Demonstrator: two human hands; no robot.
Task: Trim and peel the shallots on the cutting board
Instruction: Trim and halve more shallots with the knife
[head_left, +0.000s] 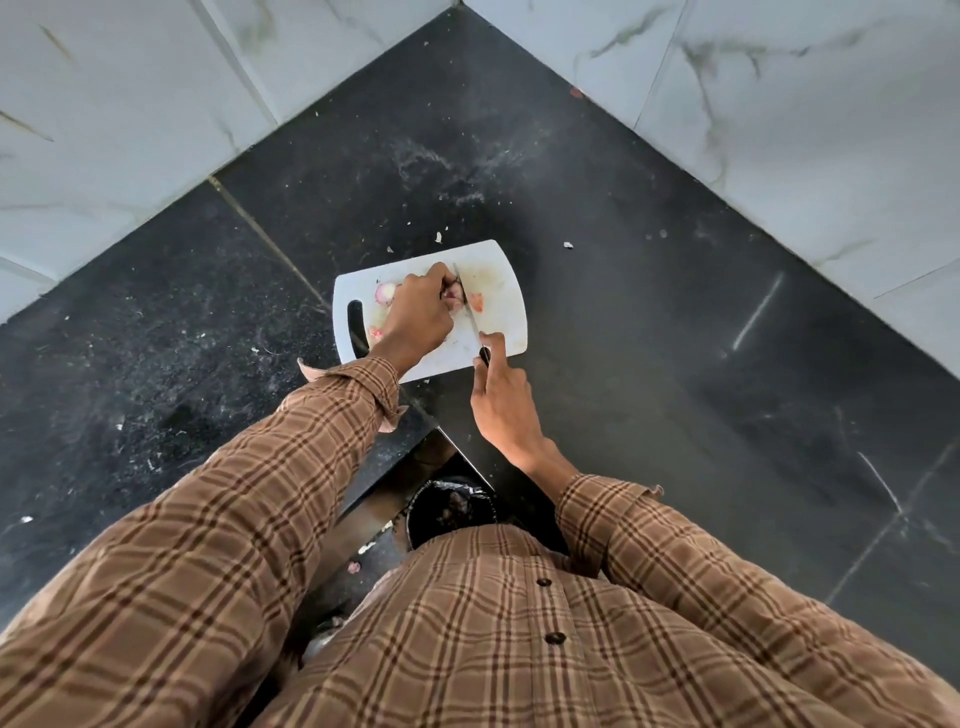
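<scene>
Fingers of the left hand (415, 317) were curled over a shallot (454, 295), pinning it to the white cutting board (498, 280), while the right hand (500, 400) was wrapped round the dark handle of a knife (470, 312), forefinger laid along the top. The blade ran forward from that hand and stood just beside the left fingertips, against the exposed end of the shallot; whether it had bitten in yet I could not tell. The two hands were close but not touching.

Behind the left knuckles, towards the board's handle slot, lay a peeled shallot (385, 292), pale with a pink edge. On the far side of the blade sat a scrap of reddish skin (476, 301). More flecks were scattered on the black counter (675, 338) beyond the board, and a bin (450, 512) with a dark liner stood below the counter's edge, near the person's body.

To my eye the shallot would be small, light and firm, with dry papery skin that slides over a slick inner layer, so it could roll or skid under the knife. Holding it round the middle, fingertips tucked back from the end being trimmed, seemed the safe way.
</scene>
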